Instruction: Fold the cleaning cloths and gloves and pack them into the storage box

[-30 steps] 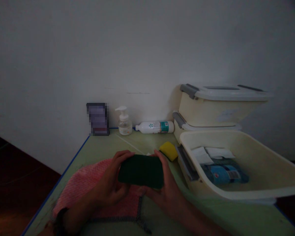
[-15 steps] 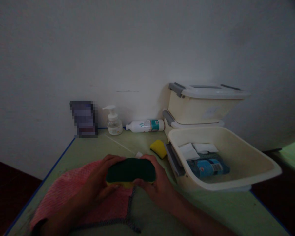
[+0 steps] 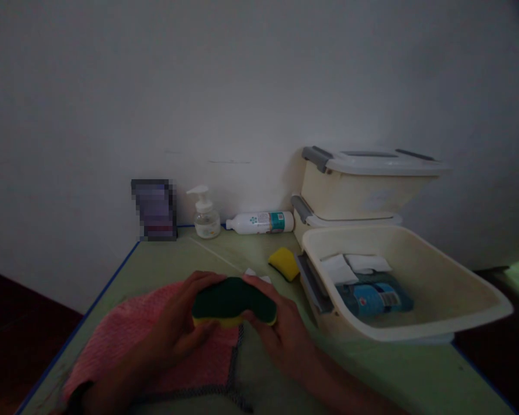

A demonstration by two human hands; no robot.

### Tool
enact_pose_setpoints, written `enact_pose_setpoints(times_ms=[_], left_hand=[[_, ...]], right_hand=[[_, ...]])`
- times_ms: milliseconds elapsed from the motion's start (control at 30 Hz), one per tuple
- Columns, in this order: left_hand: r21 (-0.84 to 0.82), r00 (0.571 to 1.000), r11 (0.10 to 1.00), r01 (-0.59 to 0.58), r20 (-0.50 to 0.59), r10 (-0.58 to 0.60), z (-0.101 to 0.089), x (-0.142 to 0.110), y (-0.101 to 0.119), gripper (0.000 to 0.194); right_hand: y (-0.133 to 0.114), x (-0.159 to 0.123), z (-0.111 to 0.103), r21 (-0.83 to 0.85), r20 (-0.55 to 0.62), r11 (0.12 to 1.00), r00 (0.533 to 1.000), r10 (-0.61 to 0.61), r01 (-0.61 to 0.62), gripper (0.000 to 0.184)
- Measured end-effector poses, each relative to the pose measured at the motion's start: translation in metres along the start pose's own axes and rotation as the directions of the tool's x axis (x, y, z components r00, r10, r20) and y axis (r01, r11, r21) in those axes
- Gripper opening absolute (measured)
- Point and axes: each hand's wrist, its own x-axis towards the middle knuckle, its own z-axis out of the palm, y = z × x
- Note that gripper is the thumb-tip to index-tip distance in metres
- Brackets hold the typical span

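A sponge (image 3: 232, 301) with a dark green top and a yellow underside is held between both my hands above a pink cloth (image 3: 155, 346). My left hand (image 3: 179, 328) grips its left end with fingers curled round it. My right hand (image 3: 281, 334) grips its right end the same way. The cloth lies flat on the green table (image 3: 242, 253), with a grey stitched edge near me.
A second yellow sponge (image 3: 284, 263) lies beyond my hands. An open cream bin (image 3: 450, 271) at right holds white packets and a blue pack; lidded bins (image 3: 363, 184) stack behind it. A pump bottle (image 3: 206, 214) and a lying white bottle (image 3: 262, 222) sit against the wall.
The sponge has tipped from showing only its dark top to showing its yellow underside, and sits lower over the cloth. The view has shifted slightly.
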Motion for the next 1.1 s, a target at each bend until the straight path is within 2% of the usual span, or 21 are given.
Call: enact_pose_setpoints(times_ms=[100,233,333,500,567,633,700,767,967,1100], left_hand=[[-0.036,1.0,0.999,0.015,0.006,-0.015,-0.001,-0.002,0.002,0.045],[-0.114,0.998,0.992,0.054,0.022,-0.052,0.001,-0.006,-0.002,0.05],[-0.087,0.997,0.993,0.075,0.013,-0.074,0.004,-0.007,-0.005,0.045],[-0.012,0.996,0.997,0.077,-0.037,-0.077,0.008,-0.005,-0.005,0.048],[-0.009,0.996,0.997,0.071,-0.052,-0.072,0.008,-0.004,-0.005,0.051],[-0.034,0.996,0.998,0.061,-0.057,-0.063,0.009,-0.004,-0.005,0.057],[-0.089,0.997,0.995,0.048,-0.051,-0.053,0.01,-0.005,-0.005,0.066],[-0.135,0.997,0.99,0.048,-0.052,-0.055,0.01,-0.006,-0.003,0.069],[-0.015,0.988,0.997,0.078,-0.132,-0.079,0.01,-0.008,-0.001,0.054],[0.023,0.987,0.995,0.093,-0.13,-0.089,0.007,-0.007,-0.001,0.034]], right_hand=[[0.0,-0.005,0.002,-0.036,-0.014,0.999,1.0,-0.027,0.026,0.046],[-0.002,-0.011,0.008,-0.109,0.05,0.993,0.998,-0.028,0.033,0.051],[-0.005,-0.011,0.01,-0.091,0.039,0.995,0.999,-0.028,0.031,0.046],[-0.006,-0.008,0.006,-0.029,0.019,0.999,0.999,-0.045,0.045,0.055],[-0.004,-0.006,0.004,0.051,-0.02,0.999,1.0,0.018,-0.017,0.052],[-0.003,-0.004,0.005,0.171,-0.06,0.977,0.988,0.141,-0.129,0.048],[-0.003,-0.001,0.005,0.284,-0.063,0.934,0.967,0.245,-0.218,0.047],[-0.002,0.001,0.005,0.347,-0.053,0.902,0.955,0.293,-0.258,0.045],[-0.002,0.003,0.004,0.388,-0.016,0.878,0.951,0.309,-0.279,0.04],[-0.004,0.002,0.005,0.352,-0.03,0.897,0.955,0.296,-0.267,0.037]])
